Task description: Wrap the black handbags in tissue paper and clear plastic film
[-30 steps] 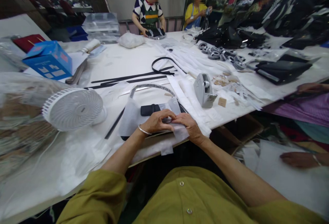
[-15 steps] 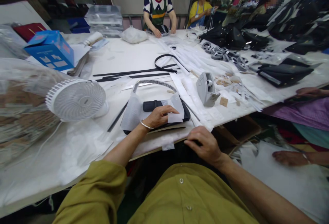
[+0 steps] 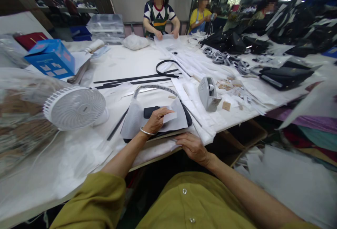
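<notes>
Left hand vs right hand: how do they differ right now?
Position: the left hand is over the black bag; the right hand is nearer the body, at the table's front edge.
Contact: the left hand's fingers are at a white paper flap; what the right hand's fingers hold, if anything, is unclear.
Look: the left wrist wears a bracelet; the right wrist shows none.
Shared: both are bare.

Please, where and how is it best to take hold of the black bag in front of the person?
Probably by the wrapped handle, at mid-arch, coming from above at the far side of the black bag. The handle bows out there in an open loop, leaving room to close around it, clear of the left hand and the white sheet.
</notes>
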Available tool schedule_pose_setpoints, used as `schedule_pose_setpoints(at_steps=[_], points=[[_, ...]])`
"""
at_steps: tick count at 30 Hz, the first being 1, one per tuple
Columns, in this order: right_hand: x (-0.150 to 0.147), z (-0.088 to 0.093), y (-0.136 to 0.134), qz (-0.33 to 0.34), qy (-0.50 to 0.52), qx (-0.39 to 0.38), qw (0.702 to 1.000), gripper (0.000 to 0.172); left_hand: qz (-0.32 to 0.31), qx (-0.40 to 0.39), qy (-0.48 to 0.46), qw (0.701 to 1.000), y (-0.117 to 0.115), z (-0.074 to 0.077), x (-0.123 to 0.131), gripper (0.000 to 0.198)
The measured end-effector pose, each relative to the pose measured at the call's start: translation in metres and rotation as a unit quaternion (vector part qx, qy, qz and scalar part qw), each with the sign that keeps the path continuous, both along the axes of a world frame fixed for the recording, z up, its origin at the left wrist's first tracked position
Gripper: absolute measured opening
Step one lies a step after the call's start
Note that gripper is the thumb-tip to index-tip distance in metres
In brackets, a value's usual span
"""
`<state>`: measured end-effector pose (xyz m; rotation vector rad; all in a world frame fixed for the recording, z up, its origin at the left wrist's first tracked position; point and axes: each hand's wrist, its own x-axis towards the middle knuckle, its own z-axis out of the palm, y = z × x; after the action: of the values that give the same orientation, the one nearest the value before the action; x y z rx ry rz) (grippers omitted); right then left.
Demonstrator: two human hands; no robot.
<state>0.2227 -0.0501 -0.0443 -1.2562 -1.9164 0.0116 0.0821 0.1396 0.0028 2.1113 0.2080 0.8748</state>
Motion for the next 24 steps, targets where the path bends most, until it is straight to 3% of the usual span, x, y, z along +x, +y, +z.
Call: schedule_pose_setpoints(at_steps=[2,5,8,12,17,20,24], points=[[0.023,0.006,-0.009,-0.003,-0.020,-0.001,1.000,0.022,0.010,-0.033,-0.019,0.999,0.000,-0.001,-0.001,0.024],[0.061,0.016,-0.032,-0.061,-0.052,-0.011,0.997,0.025,0.026,-0.100,-0.038,0.994,0.001,-0.004,0.000,0.024],[0.076,0.024,-0.062,-0.115,-0.062,-0.016,0.991,0.024,0.040,-0.097,-0.037,0.994,0.003,-0.006,0.003,0.022],[0.035,0.024,-0.078,-0.074,-0.069,-0.005,0.995,0.019,0.040,-0.053,-0.033,0.997,0.002,-0.005,0.003,0.021],[-0.025,0.019,-0.046,-0.018,-0.066,-0.005,0.998,0.018,0.002,-0.104,0.024,0.994,-0.008,-0.002,-0.002,0.026],[-0.023,0.018,-0.042,-0.015,-0.038,-0.004,0.999,0.015,0.011,-0.076,0.046,0.996,-0.010,0.000,-0.003,0.027],[0.001,0.012,-0.075,-0.007,0.061,-0.040,0.997,0.019,0.020,-0.043,0.059,0.997,-0.004,0.000,0.001,0.028]])
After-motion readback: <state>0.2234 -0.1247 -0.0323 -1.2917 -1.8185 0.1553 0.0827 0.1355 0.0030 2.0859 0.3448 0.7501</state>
